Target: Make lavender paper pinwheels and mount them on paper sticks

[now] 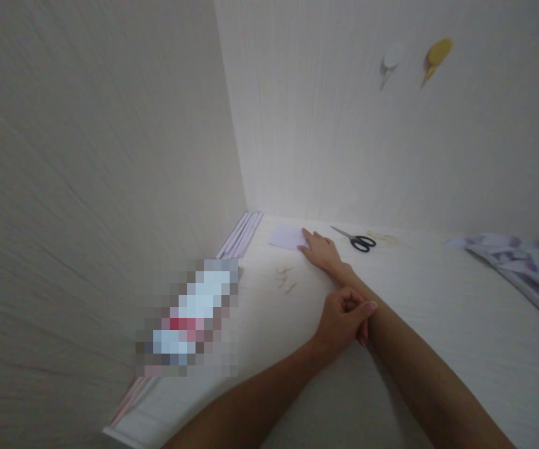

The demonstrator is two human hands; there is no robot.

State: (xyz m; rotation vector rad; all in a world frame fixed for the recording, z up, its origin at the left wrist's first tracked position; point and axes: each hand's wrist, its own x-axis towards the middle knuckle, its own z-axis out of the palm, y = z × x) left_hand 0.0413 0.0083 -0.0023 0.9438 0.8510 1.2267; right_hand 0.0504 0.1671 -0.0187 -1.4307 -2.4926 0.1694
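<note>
My right hand (pixel 323 251) lies flat with its fingers stretched out, the fingertips at the right edge of a small pale lilac paper (pixel 288 237) on the white surface. Closer to me, my left hand (pixel 342 321) is closed, with its fingers curled and the thumb against my right forearm. Whatever may be between those fingers is hidden. Just right of my right hand rest scissors (pixel 356 241) with black handles, blades pointing to the back left. Several tan rubber bands (pixel 284 279) lie in front of the paper.
Folded pale strips (pixel 244 235) lean in the back left corner. A pixelated item (pixel 194 318) is along the left wall. More tan bands (pixel 382 237) lie beyond the scissors, and a patterned pale bundle (pixel 526 262) is at right. White (pixel 391 57) and yellow (pixel 438 52) hooks are on the back wall.
</note>
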